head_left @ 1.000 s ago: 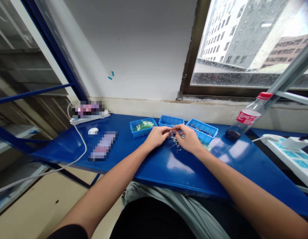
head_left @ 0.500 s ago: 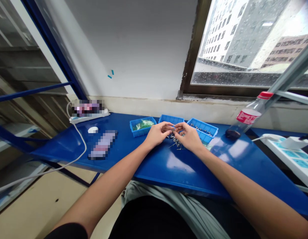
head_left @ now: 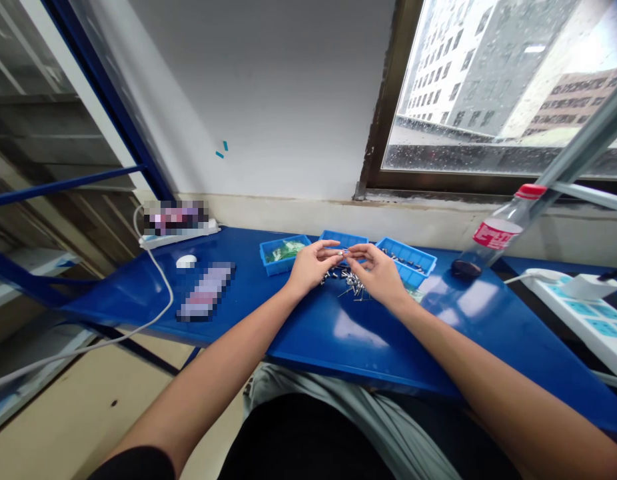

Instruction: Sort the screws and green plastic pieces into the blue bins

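My left hand (head_left: 311,267) and my right hand (head_left: 377,272) meet fingertip to fingertip above the table. Both are closed in a pinch on a small shiny metal piece (head_left: 342,253); its exact kind is too small to tell. Below them lies a loose pile of thin metal pins with heads, like screws or rivets (head_left: 353,285), partly covered by my right hand. Darker small metal parts (head_left: 331,275) lie beside my left fingers. Behind my hands stand a blue bin with green bagged contents (head_left: 272,269), a middle blue bin (head_left: 343,235) partly hidden, and a blue bin of small metal parts (head_left: 422,267).
On the blue table (head_left: 308,333), a blurred-out flat item (head_left: 207,293) and a white mouse-shaped object (head_left: 186,261) lie left. A cola bottle (head_left: 496,233) leans by the metal post at right, near a white power strip (head_left: 588,310). A white cable (head_left: 169,287) hangs over the left edge.
Both hands have risen slightly off the pile and drawn a little apart, fingers straighter. The metal piece between the fingertips shows more plainly now. The bins and bottle stay where they were.
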Tool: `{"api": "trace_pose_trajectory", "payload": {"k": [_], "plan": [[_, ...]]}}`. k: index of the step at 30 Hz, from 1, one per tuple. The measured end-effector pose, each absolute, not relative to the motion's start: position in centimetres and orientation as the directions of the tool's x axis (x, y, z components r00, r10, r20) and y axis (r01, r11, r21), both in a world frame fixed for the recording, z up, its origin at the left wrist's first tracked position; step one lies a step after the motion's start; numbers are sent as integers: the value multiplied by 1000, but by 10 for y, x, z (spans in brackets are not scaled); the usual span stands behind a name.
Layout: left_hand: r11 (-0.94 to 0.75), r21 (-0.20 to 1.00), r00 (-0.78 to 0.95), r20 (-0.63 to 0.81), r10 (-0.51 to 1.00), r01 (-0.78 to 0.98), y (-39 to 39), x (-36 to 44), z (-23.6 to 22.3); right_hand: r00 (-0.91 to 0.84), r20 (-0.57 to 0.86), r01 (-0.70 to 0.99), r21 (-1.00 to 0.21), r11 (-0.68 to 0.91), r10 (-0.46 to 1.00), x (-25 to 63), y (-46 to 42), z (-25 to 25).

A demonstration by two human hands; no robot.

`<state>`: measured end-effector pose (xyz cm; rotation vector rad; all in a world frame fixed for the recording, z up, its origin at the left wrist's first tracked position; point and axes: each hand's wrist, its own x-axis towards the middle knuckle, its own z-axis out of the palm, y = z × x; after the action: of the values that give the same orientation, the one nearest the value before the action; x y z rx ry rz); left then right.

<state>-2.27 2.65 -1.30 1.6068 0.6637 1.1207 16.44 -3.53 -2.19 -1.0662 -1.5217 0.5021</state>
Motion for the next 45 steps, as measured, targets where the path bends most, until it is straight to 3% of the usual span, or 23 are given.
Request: {"api": "trace_pose_trajectory", "payload": {"k": [6, 11, 26, 37, 45], "plan": [[-587, 809, 259, 561, 786, 28, 21, -24, -7, 79, 543, 419, -779, 466, 836, 170, -30, -26], [-678, 734, 240, 653, 719, 32, 18, -25, -4, 73, 533, 425, -781, 458, 843, 171, -29, -28], [-532, 835, 277, 549, 788, -139, 23, -23, -8, 63, 519, 442, -780, 442, 853, 169, -32, -25], [-604, 796, 239, 581, 778, 32, 24, -24, -6, 56, 518, 436, -782, 445, 854, 168, -33, -25], [-648, 755, 373, 576, 728, 100, 18, -26, -5, 60, 511, 403, -798, 448, 857, 166, -35, -22]]}}
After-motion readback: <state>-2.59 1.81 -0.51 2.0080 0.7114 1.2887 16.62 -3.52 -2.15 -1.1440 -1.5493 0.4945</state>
